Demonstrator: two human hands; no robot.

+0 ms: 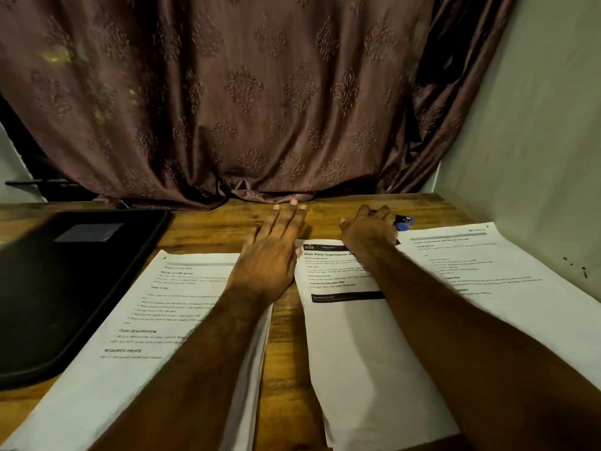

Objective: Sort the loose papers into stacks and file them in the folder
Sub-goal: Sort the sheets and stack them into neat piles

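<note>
Three paper stacks on a wooden desk (201, 229): left stack (136, 346), middle stack (351, 346), right stack (507, 271), each partly covered by a forearm and cut off at the frame's lower or right edge. Black folder (65, 281) lies shut at far left, its left side out of frame. Left hand (276, 242) rests flat, fingers straight and together, reaching past the stacks onto bare desk. Right hand (370, 229) curls over a blue-tipped object (403, 222), mostly hidden; whether the grip pinches it cannot be told. Brown curtain (244, 92) behind. Print blurred.
</note>
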